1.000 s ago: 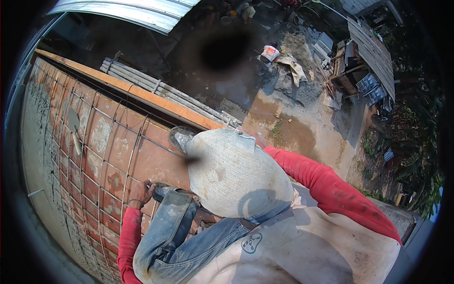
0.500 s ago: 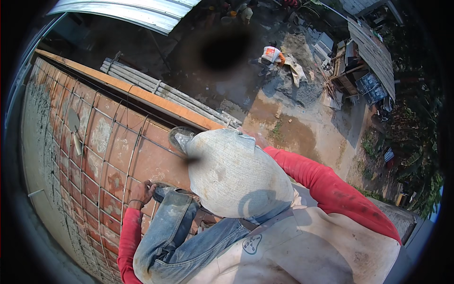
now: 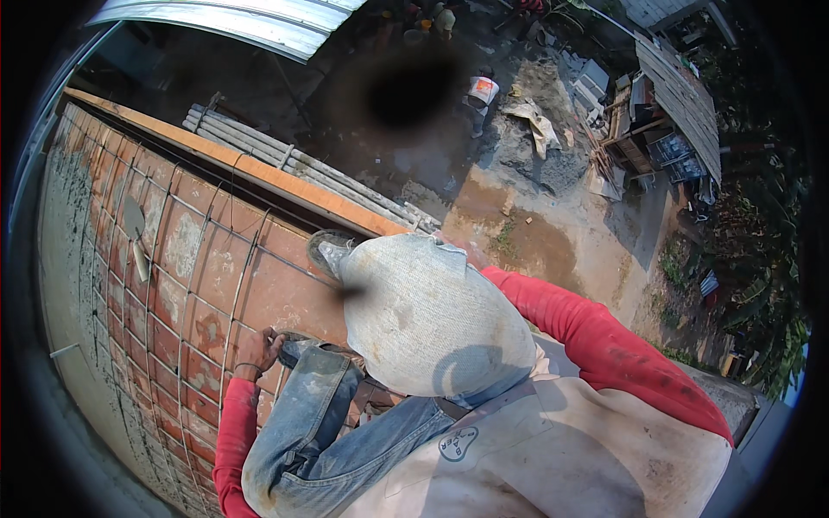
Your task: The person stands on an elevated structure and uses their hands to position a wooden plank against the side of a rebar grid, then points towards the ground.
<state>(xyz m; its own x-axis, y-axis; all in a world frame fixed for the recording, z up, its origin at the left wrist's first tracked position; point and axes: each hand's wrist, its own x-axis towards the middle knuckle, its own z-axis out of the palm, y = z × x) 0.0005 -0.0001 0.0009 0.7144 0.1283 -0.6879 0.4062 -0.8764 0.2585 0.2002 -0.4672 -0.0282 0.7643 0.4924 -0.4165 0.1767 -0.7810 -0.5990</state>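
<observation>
At the toe of my dark shoe [image 3: 298, 348], my left hand [image 3: 252, 352] rests low over the wire-tied steel mesh [image 3: 183, 298], its fingers curled in. What lies under those fingers is hidden. My right hand [image 3: 466, 250] shows only in part past the pale cloth [image 3: 436, 315] draped over my raised leg; its fingers are out of sight. A trowel [image 3: 134, 220] with a pale handle lies on the mesh, away from both hands. My other shoe [image 3: 330, 253] stands by the board at the deck's edge.
An orange-brown wooden board [image 3: 233, 160] edges the reddish deck, with a drop beyond. Grey poles [image 3: 302, 168] run beside it. Below, a person [image 3: 482, 91] stands near a sand pile [image 3: 548, 164] and a lean-to roof [image 3: 682, 99]. Metal roofing [image 3: 242, 22] overhangs at upper left.
The person below has straightened up from a bent posture and shifted slightly left. My hands, the trowel and the mesh stay where they were.
</observation>
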